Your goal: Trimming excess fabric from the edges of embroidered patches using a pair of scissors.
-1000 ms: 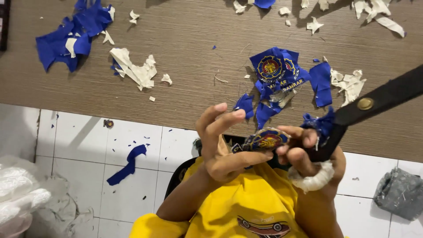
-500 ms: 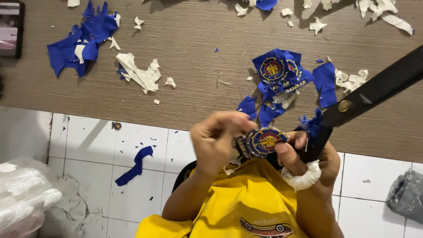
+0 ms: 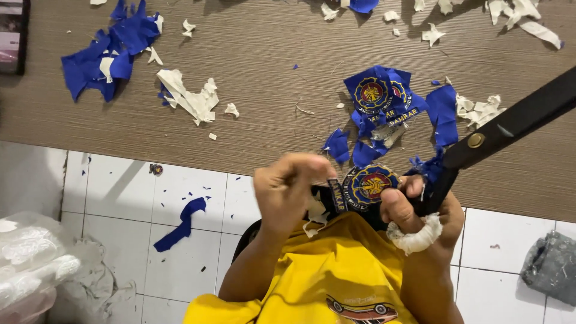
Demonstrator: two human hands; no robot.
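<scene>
1. While the person bends over the work, the left hand (image 3: 288,192) is curled into a tight fist beside a round embroidered patch (image 3: 369,186), blue with a red and gold centre. Its fingers are closed on the patch's left edge, where a dark strip of backing shows.
2. Just right of that grip, the right hand (image 3: 420,210) closes around the dark handles of a large pair of black scissors (image 3: 504,129). A wad of white wrapping circles the thumb, which presses against the patch's lower right edge.
3. From the right hand the scissors run up and away to the right, their brass pivot screw showing partway along. I cannot tell whether the blades are parted.
4. Held between the two hands, the patch sits above the person's yellow shirt (image 3: 324,276), just off the near edge of the wooden table (image 3: 258,84).
5. Beyond the grip, on the table, lies a small heap of blue patch pieces (image 3: 384,102), one showing the same round emblem, with blue offcuts around it.
6. Further left of the grip, a pile of blue fabric scraps (image 3: 108,54) and a torn white backing scrap (image 3: 189,99) lie well apart from the hands.
7. Below and left of the left hand, a blue strip (image 3: 180,225) lies on the white tiled floor (image 3: 120,192).
8. At the far lower left sits a clear plastic bag (image 3: 30,264); at the lower right, a grey cloth (image 3: 552,264).
</scene>
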